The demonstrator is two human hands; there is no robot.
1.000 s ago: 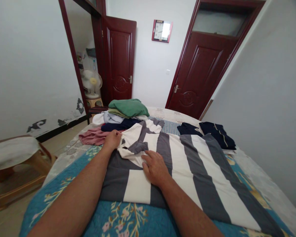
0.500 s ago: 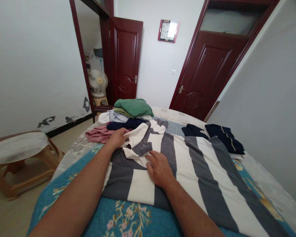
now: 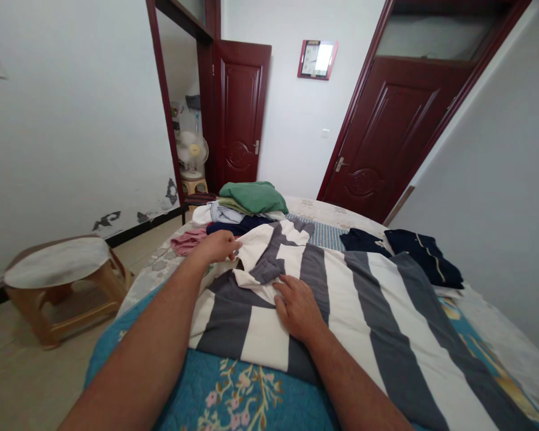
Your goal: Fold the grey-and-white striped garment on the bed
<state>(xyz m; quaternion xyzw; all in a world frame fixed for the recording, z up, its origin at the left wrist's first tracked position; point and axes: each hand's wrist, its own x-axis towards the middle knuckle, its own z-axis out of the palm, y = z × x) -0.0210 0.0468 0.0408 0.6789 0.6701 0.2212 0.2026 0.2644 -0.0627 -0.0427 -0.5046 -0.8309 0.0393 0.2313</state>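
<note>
A grey and white striped shirt (image 3: 335, 275) lies spread over the bed, its collar (image 3: 269, 270) facing me on the left part. My left hand (image 3: 221, 245) is closed in a pinch at the white edge of the cloth just beyond the collar, lifting it slightly. Flat on the shirt at the collar's right end rests my right hand (image 3: 299, 306), fingers stretched out and a little apart. The cloth under its palm is hidden.
Behind my left hand is a pile of clothes with a green garment (image 3: 254, 197) on top and a pink one (image 3: 188, 240) low down. Dark folded clothes (image 3: 424, 256) lie at the far right. A stool (image 3: 63, 287) stands left of the bed's blue floral quilt (image 3: 238, 395).
The view has turned slightly left, so the room sits further right in it. My left hand has shifted a little left against the pile; my right hand stays on the shirt.
</note>
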